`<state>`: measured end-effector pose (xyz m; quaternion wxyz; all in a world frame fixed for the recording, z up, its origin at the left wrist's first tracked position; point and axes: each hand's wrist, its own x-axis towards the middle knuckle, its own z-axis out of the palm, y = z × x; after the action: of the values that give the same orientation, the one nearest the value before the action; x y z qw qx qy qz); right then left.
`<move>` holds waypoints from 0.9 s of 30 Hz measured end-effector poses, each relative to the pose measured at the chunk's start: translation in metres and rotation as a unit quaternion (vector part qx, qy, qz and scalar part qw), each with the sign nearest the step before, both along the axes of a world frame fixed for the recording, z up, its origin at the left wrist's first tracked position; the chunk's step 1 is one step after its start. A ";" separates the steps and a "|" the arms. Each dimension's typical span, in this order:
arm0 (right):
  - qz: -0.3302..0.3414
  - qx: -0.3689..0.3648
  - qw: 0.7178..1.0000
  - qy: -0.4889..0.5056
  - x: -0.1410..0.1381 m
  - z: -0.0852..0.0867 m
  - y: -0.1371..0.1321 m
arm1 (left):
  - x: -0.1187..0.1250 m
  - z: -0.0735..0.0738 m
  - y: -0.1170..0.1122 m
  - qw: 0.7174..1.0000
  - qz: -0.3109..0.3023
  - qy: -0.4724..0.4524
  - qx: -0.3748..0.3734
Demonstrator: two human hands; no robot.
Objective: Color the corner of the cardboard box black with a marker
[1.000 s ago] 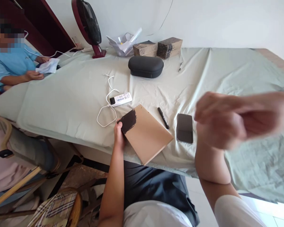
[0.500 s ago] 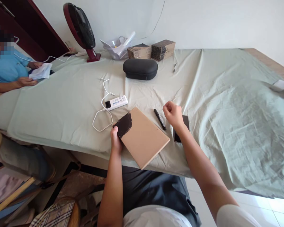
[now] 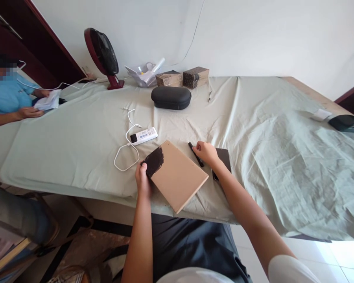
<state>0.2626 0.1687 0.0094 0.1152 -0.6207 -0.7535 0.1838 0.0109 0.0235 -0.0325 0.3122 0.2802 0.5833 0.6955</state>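
My left hand [image 3: 142, 179] grips a flat brown cardboard box [image 3: 179, 173] by its left corner, thumb on top and the other fingers hidden underneath. A patch of that corner is coloured black. My right hand [image 3: 205, 151] has its fingers closed on a black marker [image 3: 199, 160], which lies on the cloth along the box's right side. The hand covers the marker's middle. Under my right wrist, a dark phone [image 3: 224, 157] lies partly hidden.
On the cloth-covered table [image 3: 262, 157] are a white power bank [image 3: 147, 135] with a white cable [image 3: 115, 159] and a black zip case [image 3: 171, 98]. Farther back stand two small cartons [image 3: 196, 78], a plastic basket [image 3: 144, 80] and a fan [image 3: 102, 53]. A person in blue [image 3: 8, 98] sits at left, holding paper.
My right hand has come down and left onto the marker. My left hand still grips the box. The view has tilted up slightly.
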 end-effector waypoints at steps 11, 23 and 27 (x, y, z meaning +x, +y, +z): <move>0.016 -0.002 0.999 -0.038 -0.008 -0.002 -0.005 | -0.006 -0.002 -0.003 0.998 0.066 0.000 0.022; -0.009 0.013 0.998 0.065 -0.008 -0.005 -0.001 | 0.003 0.015 0.001 0.997 0.070 -0.030 0.022; -0.004 0.011 0.997 0.079 -0.007 -0.006 -0.001 | 0.007 0.021 0.002 0.996 0.067 -0.050 0.024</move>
<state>0.2557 0.1675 0.0034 0.1817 -0.6063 -0.7413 0.2233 0.0179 0.0251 -0.0117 0.2870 0.2128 0.5679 0.7415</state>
